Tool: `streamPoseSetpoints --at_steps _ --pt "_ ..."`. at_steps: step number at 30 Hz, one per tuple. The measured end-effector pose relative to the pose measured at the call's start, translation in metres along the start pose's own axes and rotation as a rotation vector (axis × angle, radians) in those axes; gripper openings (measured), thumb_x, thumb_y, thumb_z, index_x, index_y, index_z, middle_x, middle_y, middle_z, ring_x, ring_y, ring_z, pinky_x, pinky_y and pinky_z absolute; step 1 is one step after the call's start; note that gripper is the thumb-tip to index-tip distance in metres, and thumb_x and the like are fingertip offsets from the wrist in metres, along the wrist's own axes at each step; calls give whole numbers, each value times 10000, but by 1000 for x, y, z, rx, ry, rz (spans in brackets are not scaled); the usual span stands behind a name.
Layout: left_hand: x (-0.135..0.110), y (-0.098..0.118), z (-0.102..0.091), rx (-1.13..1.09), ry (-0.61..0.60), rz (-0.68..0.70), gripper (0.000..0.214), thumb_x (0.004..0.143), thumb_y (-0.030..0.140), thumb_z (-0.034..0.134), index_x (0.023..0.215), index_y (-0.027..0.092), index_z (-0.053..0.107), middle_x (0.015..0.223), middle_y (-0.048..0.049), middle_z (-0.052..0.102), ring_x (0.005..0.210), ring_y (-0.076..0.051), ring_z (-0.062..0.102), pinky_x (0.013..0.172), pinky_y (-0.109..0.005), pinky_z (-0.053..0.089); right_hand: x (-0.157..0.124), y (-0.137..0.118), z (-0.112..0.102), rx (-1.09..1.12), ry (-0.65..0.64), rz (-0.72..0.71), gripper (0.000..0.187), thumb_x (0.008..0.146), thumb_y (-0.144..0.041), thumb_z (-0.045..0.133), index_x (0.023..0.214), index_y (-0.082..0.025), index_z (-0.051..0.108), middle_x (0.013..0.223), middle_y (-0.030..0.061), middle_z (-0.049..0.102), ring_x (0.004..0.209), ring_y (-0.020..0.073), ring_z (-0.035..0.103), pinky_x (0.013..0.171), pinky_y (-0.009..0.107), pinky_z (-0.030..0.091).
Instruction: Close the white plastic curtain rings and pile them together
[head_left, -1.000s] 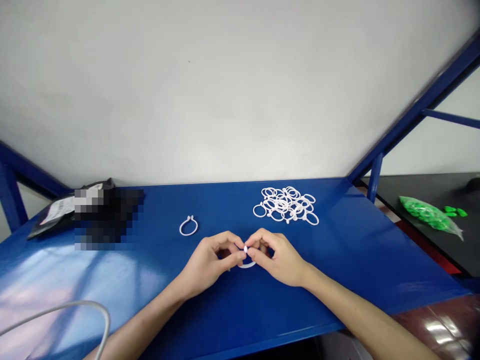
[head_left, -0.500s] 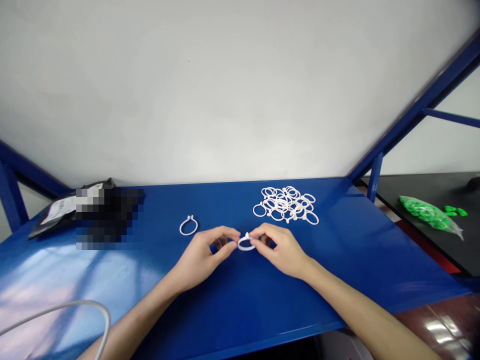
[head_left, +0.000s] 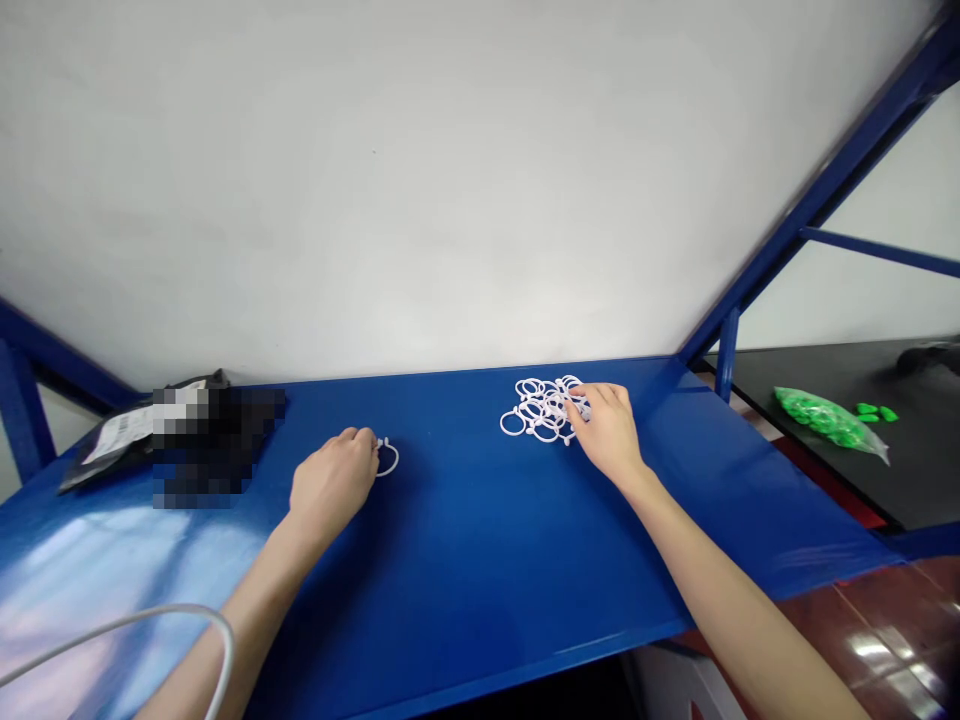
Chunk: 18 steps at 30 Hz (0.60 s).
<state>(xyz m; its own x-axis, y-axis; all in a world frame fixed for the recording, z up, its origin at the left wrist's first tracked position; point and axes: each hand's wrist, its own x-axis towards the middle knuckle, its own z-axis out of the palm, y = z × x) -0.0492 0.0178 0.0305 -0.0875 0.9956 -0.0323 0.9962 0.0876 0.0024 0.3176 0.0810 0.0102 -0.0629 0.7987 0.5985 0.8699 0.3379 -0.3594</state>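
Note:
My left hand (head_left: 334,485) rests low on the blue tabletop (head_left: 465,560), left of centre. Its fingers are curled, the tips pinched at the clasp end of a white plastic ring (head_left: 388,460); part of that ring is hidden behind them. My right hand (head_left: 609,432) reaches to the back right. Thumb and forefinger are drawn together on a ring at the right edge of a pile of several white rings (head_left: 536,412). The hand covers the pile's right side.
A dark bag with a white label (head_left: 142,440) lies at the back left. A white cable (head_left: 157,625) loops over the near left corner. Blue frame posts (head_left: 724,355) rise at the right. On a black bench beyond them lies a bag of green parts (head_left: 825,418).
Both hands held one ring together at the table's centre. They have parted: the left hand went left with the ring, and the right hand went back right to the pile.

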Motion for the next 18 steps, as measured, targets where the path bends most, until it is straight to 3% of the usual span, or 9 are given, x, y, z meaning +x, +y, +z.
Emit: streamPoseSetpoints --at_steps 3,5,9,12,15,18 --pt "-2 10 1 -40 6 26 259 1027 273 402 1020 196 649 1078 -100 722 901 -260 705 639 -303 434 -11 -22 1 39 17 -134 138 980 -277 607 1037 -209 713 1068 101 743 1092 328 577 992 508 488" --pt "-6 21 3 -100 15 69 198 1018 278 443 1003 217 630 1041 -62 731 869 -225 701 645 -285 422 -21 -42 0 151 -44 -201 123 991 -272 609 1048 -218 703 1046 83 738 1079 302 600 987 487 499" --pt "-25 48 12 -410 78 256 102 972 237 525 905 222 601 832 0 700 703 -162 650 636 -255 409 -39 -78 -3 460 -375 -244 142 993 -290 640 1113 -231 685 1107 57 739 1063 234 676 963 407 540" --pt "-40 65 21 -594 157 400 105 948 218 535 864 218 597 744 25 646 593 -128 578 584 -237 386 -48 -92 -2 587 -552 -211 120 975 -287 671 1081 -237 698 1066 35 760 1007 209 710 903 355 559" --pt "-48 72 25 -759 181 479 93 948 241 548 882 220 610 694 44 605 557 -111 543 553 -220 383 -50 -94 -1 686 -586 -92 71 982 -266 653 1008 -235 711 971 13 768 880 175 723 804 302 567" --pt "-49 73 23 -907 111 454 108 962 294 567 912 224 632 648 55 577 551 -111 541 548 -218 401 -49 -94 -3 768 -595 8 65 969 -254 663 999 -239 719 940 -6 770 836 156 722 738 264 565"
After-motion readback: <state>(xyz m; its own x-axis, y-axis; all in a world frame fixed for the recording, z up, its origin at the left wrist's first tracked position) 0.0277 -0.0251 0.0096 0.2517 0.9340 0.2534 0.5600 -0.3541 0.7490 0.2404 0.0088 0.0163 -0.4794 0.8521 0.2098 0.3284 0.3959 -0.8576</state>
